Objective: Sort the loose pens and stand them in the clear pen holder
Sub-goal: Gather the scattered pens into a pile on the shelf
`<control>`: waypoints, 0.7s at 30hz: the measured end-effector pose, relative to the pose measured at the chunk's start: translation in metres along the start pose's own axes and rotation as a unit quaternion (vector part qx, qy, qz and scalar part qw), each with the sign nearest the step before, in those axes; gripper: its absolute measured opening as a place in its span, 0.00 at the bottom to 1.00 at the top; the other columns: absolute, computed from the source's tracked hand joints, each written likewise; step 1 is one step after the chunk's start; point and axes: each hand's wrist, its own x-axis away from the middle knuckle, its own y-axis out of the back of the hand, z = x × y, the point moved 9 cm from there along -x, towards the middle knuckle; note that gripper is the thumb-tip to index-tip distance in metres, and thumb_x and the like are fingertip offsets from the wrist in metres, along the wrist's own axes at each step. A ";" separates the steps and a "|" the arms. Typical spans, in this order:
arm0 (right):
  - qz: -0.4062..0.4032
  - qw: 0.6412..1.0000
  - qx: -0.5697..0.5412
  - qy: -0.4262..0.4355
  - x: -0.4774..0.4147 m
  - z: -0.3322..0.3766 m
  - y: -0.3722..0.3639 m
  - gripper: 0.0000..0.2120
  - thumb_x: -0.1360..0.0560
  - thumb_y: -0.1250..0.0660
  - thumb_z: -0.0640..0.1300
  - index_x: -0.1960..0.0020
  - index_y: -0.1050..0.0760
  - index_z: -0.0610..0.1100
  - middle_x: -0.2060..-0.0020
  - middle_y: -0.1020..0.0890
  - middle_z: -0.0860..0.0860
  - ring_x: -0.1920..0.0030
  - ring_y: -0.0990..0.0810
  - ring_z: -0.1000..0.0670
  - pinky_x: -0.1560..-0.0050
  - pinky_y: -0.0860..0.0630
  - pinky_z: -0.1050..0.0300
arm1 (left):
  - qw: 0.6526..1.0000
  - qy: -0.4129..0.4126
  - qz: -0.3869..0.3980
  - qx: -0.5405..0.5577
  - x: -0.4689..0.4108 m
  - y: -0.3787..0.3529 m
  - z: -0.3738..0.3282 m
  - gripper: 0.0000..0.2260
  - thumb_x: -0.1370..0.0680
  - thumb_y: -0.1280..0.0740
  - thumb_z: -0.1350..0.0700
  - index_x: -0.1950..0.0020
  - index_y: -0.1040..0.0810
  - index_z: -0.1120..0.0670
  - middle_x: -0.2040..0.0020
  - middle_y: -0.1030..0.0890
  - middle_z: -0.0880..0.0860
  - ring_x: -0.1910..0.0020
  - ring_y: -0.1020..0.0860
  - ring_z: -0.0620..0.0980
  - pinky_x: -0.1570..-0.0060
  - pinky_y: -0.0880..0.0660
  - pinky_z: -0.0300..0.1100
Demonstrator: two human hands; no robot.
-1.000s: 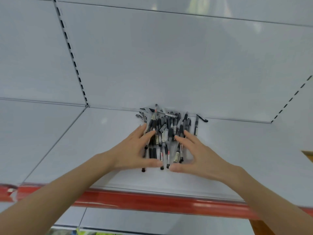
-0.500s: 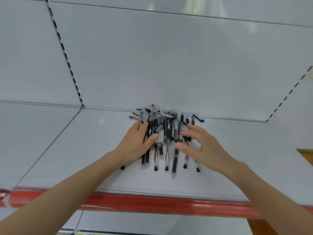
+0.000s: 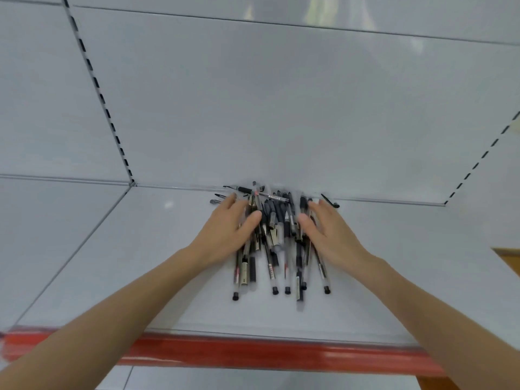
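Loosely heaped, the pile of pens [image 3: 277,237], slim clear-and-black plastic barrels with dark caps, lies on a smooth, glossy white shelf [image 3: 135,266] edged by a red front strip [image 3: 253,353]. Motion blur smears several barrels, and their printed labels cannot be read. Both palms lie flat and spread, gripping nothing: left hand [image 3: 228,232] and right hand [image 3: 329,235] flank the heap, touching its sides.
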 end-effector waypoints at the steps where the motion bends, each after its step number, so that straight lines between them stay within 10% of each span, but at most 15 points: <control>1: -0.019 1.000 0.016 -0.006 -0.006 -0.006 0.008 0.27 0.20 0.48 0.55 0.27 0.41 0.40 0.27 0.39 0.43 0.25 0.47 0.46 0.30 0.50 0.57 | 1.000 0.011 -0.015 -0.006 -0.004 0.007 0.009 0.27 0.21 0.48 0.41 0.28 0.38 0.55 0.25 0.41 0.56 0.25 0.48 0.49 0.30 0.49 0.43; 7: -0.013 0.993 0.049 -0.111 -0.035 -0.052 0.013 0.29 0.21 0.49 0.58 0.27 0.42 0.41 0.27 0.41 0.40 0.26 0.47 0.42 0.29 0.47 0.49 | 0.992 0.096 -0.049 -0.059 -0.035 0.029 0.058 0.26 0.21 0.47 0.42 0.29 0.37 0.57 0.27 0.39 0.61 0.27 0.43 0.57 0.29 0.46 0.50; 21: -0.039 0.997 0.054 -0.048 -0.057 -0.030 0.002 0.24 0.21 0.49 0.57 0.37 0.29 0.41 0.40 0.24 0.43 0.39 0.28 0.44 0.37 0.33 0.50 | 0.969 0.074 -0.027 -0.235 -0.060 0.028 0.051 0.26 0.22 0.52 0.38 0.42 0.25 0.55 0.41 0.27 0.57 0.39 0.31 0.57 0.35 0.38 0.54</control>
